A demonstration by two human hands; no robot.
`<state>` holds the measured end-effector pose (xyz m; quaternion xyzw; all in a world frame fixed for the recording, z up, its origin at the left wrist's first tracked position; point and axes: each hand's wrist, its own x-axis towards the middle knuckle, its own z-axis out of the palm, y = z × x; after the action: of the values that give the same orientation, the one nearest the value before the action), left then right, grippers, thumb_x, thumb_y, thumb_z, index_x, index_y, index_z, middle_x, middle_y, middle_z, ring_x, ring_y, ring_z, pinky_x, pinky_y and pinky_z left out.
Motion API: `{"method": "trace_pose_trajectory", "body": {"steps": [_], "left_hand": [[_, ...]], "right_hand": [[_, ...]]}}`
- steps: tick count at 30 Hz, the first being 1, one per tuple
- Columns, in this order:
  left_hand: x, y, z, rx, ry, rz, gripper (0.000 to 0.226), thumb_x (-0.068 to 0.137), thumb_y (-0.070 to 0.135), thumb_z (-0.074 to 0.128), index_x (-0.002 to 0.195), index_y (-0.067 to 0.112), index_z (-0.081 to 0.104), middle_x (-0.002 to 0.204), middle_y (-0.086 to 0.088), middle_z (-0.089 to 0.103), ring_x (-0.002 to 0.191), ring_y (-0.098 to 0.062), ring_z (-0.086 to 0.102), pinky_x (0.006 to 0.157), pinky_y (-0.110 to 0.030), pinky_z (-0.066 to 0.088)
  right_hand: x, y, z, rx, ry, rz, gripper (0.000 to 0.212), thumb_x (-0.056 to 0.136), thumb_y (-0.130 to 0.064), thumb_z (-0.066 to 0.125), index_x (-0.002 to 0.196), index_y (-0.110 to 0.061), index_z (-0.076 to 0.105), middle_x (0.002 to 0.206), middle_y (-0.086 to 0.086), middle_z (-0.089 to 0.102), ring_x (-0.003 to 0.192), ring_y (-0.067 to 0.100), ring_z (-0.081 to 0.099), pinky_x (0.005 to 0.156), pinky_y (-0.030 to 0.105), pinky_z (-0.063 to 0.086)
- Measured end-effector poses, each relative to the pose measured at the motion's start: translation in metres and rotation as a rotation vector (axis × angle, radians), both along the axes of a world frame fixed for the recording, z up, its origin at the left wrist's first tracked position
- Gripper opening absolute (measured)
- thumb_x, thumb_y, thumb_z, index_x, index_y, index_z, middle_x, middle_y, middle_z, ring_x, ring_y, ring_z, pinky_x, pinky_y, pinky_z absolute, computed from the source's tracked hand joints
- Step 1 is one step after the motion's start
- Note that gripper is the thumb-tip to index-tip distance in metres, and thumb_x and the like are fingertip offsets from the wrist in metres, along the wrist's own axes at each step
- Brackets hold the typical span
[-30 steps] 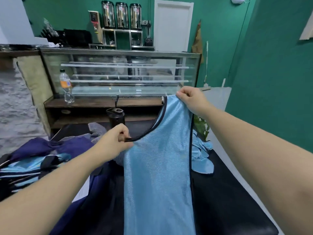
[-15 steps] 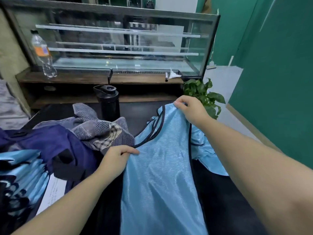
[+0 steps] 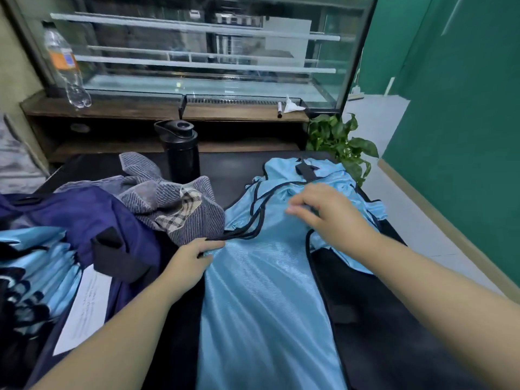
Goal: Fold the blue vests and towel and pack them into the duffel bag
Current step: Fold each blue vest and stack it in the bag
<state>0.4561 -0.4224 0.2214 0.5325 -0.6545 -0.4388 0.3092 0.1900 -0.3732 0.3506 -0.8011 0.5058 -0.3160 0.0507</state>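
Observation:
A light blue vest point(image 3: 264, 299) with dark trim lies lengthwise on the black table point(image 3: 388, 319). My left hand point(image 3: 191, 257) pinches its left shoulder edge against the table. My right hand point(image 3: 326, 215) hovers over the vest's upper part with fingers spread, blurred by motion. More blue vests point(image 3: 332, 178) lie crumpled beyond it. A grey striped towel point(image 3: 168, 201) is heaped to the left, next to the navy duffel bag point(image 3: 76, 218). Folded blue vests point(image 3: 36, 266) show at the left edge, apparently in the bag.
A black bottle point(image 3: 181, 150) stands behind the towel. A white paper sheet point(image 3: 84, 308) lies by the bag. A glass display case point(image 3: 197, 52) with a clear plastic bottle point(image 3: 66, 68) runs along the back. A green plant point(image 3: 340, 142) sits at the table's far right corner.
The vest went from being held up in the air to lying flat on the table. My right hand let go of its shoulder and opened above it. My left hand keeps its hold.

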Motion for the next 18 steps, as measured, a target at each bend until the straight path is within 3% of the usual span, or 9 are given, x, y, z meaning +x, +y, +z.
{"method": "trace_pose_trajectory", "body": {"steps": [2, 4, 7, 10, 14, 18], "left_hand": [[0.003, -0.005, -0.005, 0.031, 0.024, 0.008, 0.046, 0.087, -0.009, 0.054, 0.101, 0.032, 0.069, 0.128, -0.005, 0.057, 0.123, -0.019, 0.050, 0.111, -0.030, 0.034], [0.005, -0.008, -0.009, 0.055, 0.032, 0.019, 0.050, 0.088, -0.006, 0.054, 0.096, 0.042, 0.069, 0.133, -0.003, 0.054, 0.125, -0.017, 0.049, 0.112, -0.033, 0.033], [0.006, -0.012, -0.016, 0.061, 0.057, 0.018, 0.057, 0.088, -0.003, 0.054, 0.088, 0.051, 0.071, 0.134, -0.002, 0.054, 0.126, -0.017, 0.049, 0.113, -0.038, 0.033], [0.008, -0.016, -0.023, 0.068, 0.075, 0.011, 0.059, 0.089, -0.003, 0.054, 0.088, 0.054, 0.071, 0.134, -0.001, 0.054, 0.125, -0.019, 0.050, 0.112, -0.042, 0.034], [0.010, -0.017, -0.028, 0.072, 0.066, 0.012, 0.056, 0.089, -0.001, 0.054, 0.092, 0.053, 0.071, 0.137, -0.002, 0.051, 0.125, -0.017, 0.049, 0.113, -0.041, 0.033], [0.010, -0.018, -0.028, 0.071, 0.072, 0.014, 0.054, 0.089, 0.000, 0.055, 0.092, 0.052, 0.071, 0.137, -0.001, 0.051, 0.125, -0.017, 0.050, 0.113, -0.040, 0.033]], "right_hand": [[0.003, 0.019, -0.012, -0.069, 0.069, 0.071, 0.031, 0.091, -0.037, 0.052, 0.086, -0.011, 0.068, 0.069, -0.014, 0.050, 0.068, 0.008, 0.043, 0.072, 0.018, 0.039], [0.006, 0.037, -0.029, -0.093, 0.143, 0.132, 0.034, 0.094, -0.039, 0.047, 0.093, -0.013, 0.069, 0.073, -0.003, 0.058, 0.071, 0.016, 0.050, 0.066, 0.030, 0.043], [0.011, 0.061, -0.057, -0.036, 0.257, 0.244, 0.024, 0.094, -0.033, 0.048, 0.109, -0.023, 0.063, 0.078, -0.003, 0.059, 0.072, 0.017, 0.053, 0.061, 0.029, 0.043], [0.013, 0.074, -0.086, 0.002, 0.403, 0.294, 0.030, 0.089, -0.030, 0.047, 0.117, -0.033, 0.059, 0.080, -0.008, 0.056, 0.072, 0.013, 0.052, 0.058, 0.025, 0.041], [0.017, 0.081, -0.105, 0.062, 0.442, 0.261, 0.026, 0.083, -0.034, 0.048, 0.102, -0.038, 0.067, 0.079, -0.014, 0.054, 0.074, 0.006, 0.049, 0.061, 0.025, 0.044], [0.019, 0.065, -0.088, 0.222, 0.162, -0.024, 0.024, 0.083, -0.050, 0.046, 0.075, -0.030, 0.058, 0.079, -0.013, 0.050, 0.082, 0.009, 0.045, 0.074, 0.031, 0.037]]}}
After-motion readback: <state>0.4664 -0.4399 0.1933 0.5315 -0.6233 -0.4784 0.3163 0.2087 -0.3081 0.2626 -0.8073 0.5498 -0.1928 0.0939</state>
